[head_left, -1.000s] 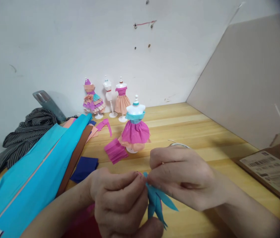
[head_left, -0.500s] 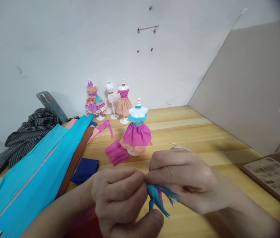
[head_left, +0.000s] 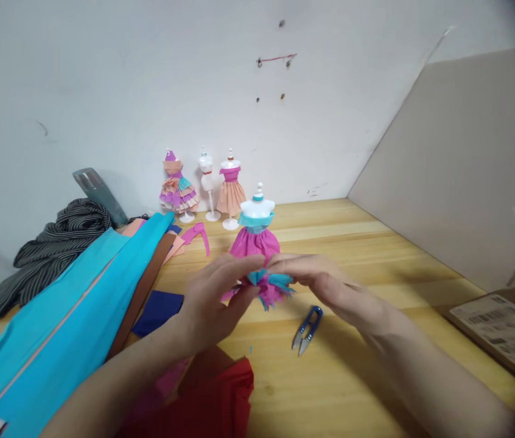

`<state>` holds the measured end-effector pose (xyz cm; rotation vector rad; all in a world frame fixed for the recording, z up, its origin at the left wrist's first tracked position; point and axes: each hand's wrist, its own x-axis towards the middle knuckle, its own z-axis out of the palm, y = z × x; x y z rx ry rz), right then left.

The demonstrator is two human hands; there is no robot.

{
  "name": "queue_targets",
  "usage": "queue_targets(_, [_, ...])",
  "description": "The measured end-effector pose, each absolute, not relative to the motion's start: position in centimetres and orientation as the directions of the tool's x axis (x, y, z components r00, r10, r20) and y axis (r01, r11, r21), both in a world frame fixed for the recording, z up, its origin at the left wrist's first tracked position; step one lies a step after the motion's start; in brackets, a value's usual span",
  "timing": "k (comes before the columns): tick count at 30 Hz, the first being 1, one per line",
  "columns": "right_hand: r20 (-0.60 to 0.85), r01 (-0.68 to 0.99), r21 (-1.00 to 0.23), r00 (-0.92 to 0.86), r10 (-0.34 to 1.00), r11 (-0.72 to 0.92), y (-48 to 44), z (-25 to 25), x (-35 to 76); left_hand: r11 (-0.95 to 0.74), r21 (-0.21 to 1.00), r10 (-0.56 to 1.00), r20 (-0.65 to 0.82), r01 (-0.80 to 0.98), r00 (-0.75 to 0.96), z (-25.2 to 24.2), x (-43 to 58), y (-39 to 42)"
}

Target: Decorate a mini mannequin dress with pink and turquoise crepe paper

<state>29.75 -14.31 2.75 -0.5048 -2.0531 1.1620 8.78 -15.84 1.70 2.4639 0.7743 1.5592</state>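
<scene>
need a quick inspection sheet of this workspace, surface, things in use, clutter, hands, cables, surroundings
Surface: light wood-grain tabletop, tiny teal scrap on it.
Things in use: blurred teal-and-magenta frilled piece at the hands, overlapping in view a small white mannequin in teal top and magenta skirt; contact unclear. Blue-handled metal thread snips lie nearby, blades apart.
Clutter: long turquoise sheet, black-and-grey striped cloth and folded navy piece at left; crumpled red sheet nearer the camera.
Hands: left hand and right hand at the frilled piece; finger closure unclear.
Cables: nothing clearly seen.
Surroundings: white wall behind three more small mannequins; brown labelled cardboard package at right.
</scene>
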Motion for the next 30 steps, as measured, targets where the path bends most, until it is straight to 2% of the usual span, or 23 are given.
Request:
queue_targets(2, [0.353, -0.016, -0.894, -0.638, 0.684, 0.447, -13.9, 2.0, 29.4, -0.761, 0.552, 0.641, 0.721, 0.342, 0.263, 1.2, 9.1, -15.5])
queue_targets(5, [0.269, 0.065, -0.916, -0.633, 0.726, 0.395, -14.1, 2.1, 28.5, -0.591, 0.767, 0.805, 0.543, 0.25, 0.24, 0.9, 9.3, -15.1])
queue_targets(9, [0.149, 0.165, -0.938, -0.602, 0.785, 0.305, -14.6, 2.8, 27.4, -0.35, 0.928, 0.915, 0.309, 0.129, 0.259, 1.0, 9.5, -14.7])
queue_targets(16, [0.042, 0.101, -0.989, -0.521, 0.853, 0.111, -13.9, 1.2, 26.8, -0.256, 0.967, 0.933, 0.244, 0.01, 0.264, 0.5, 9.7, -14.5])
queue_targets(21, [0.033, -0.037, -0.999, -0.539, 0.842, 0.016, -13.5, 1.0, 27.1, -0.005, 0.986, 0.932, 0.066, -0.169, 0.357, 1.3, 9.1, -14.7])
queue_targets(24, [0.016, -0.103, -0.993, -0.552, 0.834, -0.049, -13.3, 0.7, 27.1, 0.033, 0.972, 0.948, 0.043, -0.233, 0.316, 1.5, 8.8, -14.5])
queue_targets(27, [0.052, -0.085, -0.996, -0.517, 0.855, 0.01, -13.3, 0.6, 27.1, 0.03, 0.967, 0.962, 0.041, -0.253, 0.27, 1.5, 8.7, -14.3])
queue_targets(30, [0.227, 0.049, -0.962, -0.407, 0.885, 0.27, -13.1, 1.0, 27.5, -0.03, 0.978, 0.973, 0.075, -0.204, 0.22, 1.6, 8.6, -13.8])
